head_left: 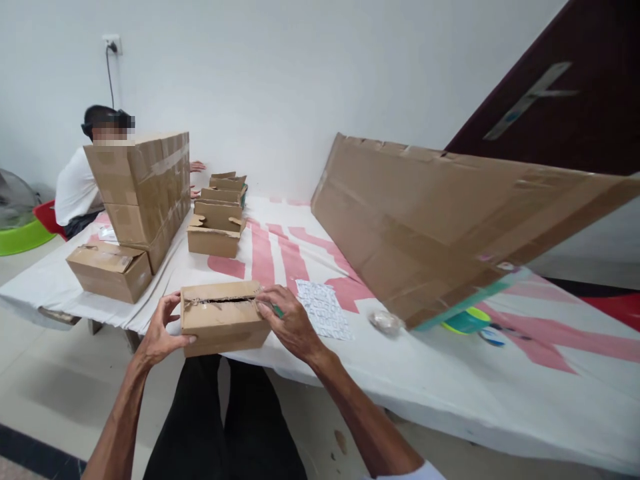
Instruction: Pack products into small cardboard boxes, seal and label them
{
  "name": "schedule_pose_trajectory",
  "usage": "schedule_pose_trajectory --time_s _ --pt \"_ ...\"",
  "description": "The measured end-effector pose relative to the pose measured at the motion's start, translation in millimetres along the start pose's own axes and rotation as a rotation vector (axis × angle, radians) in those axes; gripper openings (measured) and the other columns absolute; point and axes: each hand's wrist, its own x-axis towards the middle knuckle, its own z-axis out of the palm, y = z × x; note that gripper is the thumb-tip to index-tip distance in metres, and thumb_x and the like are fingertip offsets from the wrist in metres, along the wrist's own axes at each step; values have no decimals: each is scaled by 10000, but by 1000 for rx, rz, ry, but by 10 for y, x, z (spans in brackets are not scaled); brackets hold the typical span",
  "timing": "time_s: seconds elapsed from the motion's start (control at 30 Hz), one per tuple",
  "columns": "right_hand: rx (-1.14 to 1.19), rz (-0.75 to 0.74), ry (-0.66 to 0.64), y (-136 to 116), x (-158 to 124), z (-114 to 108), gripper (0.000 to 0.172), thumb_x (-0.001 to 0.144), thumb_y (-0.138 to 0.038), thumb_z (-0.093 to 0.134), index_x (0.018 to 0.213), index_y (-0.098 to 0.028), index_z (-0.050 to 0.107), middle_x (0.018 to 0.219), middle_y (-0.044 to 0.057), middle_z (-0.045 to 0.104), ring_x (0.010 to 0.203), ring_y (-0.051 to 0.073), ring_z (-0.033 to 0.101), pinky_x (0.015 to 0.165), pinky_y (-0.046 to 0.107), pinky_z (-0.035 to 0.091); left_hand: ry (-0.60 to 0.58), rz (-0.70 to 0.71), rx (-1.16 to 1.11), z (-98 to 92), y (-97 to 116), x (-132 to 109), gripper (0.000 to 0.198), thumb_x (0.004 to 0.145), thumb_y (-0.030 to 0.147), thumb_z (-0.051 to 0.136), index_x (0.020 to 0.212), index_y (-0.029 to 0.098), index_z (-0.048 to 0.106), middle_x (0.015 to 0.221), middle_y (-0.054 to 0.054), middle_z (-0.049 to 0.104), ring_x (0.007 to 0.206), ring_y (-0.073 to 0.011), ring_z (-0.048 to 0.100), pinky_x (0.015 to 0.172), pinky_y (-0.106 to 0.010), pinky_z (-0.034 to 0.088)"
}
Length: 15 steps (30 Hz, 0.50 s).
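2 hands (pixel 159 335) (pixel 291 321) on cardbd box (pixel 226 328)

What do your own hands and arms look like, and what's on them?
The left hand and right hand wear no gloves, and no watch shows. The forearms are slim and bare. A pale sleeve edges the right arm; no left sleeve shows.

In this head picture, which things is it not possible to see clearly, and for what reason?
Head view:
Inside of the held box: hidden by its almost closed flaps.
Green bit by the right hand: too small to identify.
Marks on the white sheet: blurred, too small.
Co-worker's torso: partly behind stacked boxes.
Door: cut by right edge.
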Motion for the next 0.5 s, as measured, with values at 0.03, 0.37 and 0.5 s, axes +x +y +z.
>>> schedule_pose_trajectory --time_s 0.03,0.37,0.5 --pt "-3 -3 -3 1 -12 4 156 971 -265 591 994 -246 744 1055 100 728 1064 280 660 981 465 543 -5 2 11 -7 13 1 805 672 499 956 1281 283 477 1662 -186 388 1526 -380 425 1146 -519 444" --pt "1 -46 57 -4 -147 77 136 970 -259 617 1047 -252 729 1104 98 699 1097 279 656 986 469 552 -123 10 221 -124 197 97 554 770 428 852 1246 279 612 1647 -136 376 1516 -378 415 1147 -526 467" --pt "-2 13 197 105 -188 6 199 1009 -321 580 1156 -250 692 1197 109 676 1128 268 659 948 447 576 -116 -10 236 -153 216 127 514 792 503 829 1222 281 656 1598 -114 434 1501 -379 431 1148 -511 482"
